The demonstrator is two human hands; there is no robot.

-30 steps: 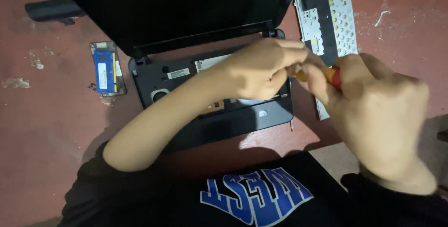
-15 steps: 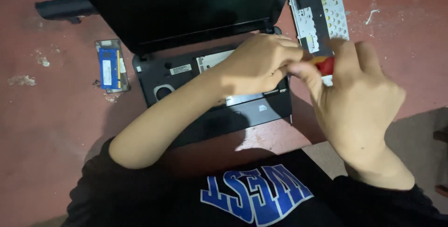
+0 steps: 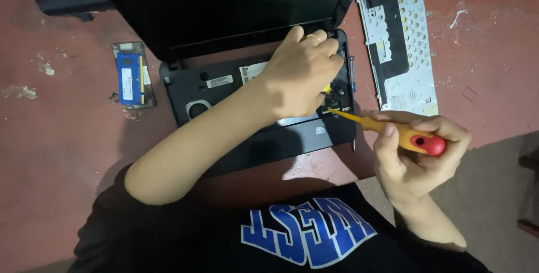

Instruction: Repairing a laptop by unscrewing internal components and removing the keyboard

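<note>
Head view, near to far. Closest in: black T-shirt with blue lettering [image 3: 309, 231], both forearms reaching out over it.

Right hand [image 3: 418, 155] is closed around the yellow-handled screwdriver with a red end cap [image 3: 401, 134]. Its shaft angles up and left, tip running under the left hand toward the right rear corner of the chassis. Exact tip contact is hidden.

Left hand [image 3: 300, 71] is curled, knuckles up, fingers pressed down at the right hinge corner of the small black laptop base [image 3: 224, 90]. Cannot tell whether it pinches a screw or just braces; nothing visible in it.

The laptop sits on the red worn floor [image 3: 56, 155], keyboard removed, inner deck with labels and a round cutout exposed, black lid [image 3: 224, 3] still hinged and open.

Step in hand, as I read it: working a fastener or clip at the right hinge area of the opened deck. Next move calls for the tip seated square on whatever is under those fingers, left hand steadying the corner, and light pressure. Slip risk toward the exposed board.

Further out: blue memory module on a grey cover plate [image 3: 133, 76] lies left of the base, apart from it. Detached keyboard, lying face-down with silver perforated backing [image 3: 400, 43], lies right, just beside the lid. A long black bar-shaped piece [image 3: 67, 1] sits far left.
</note>
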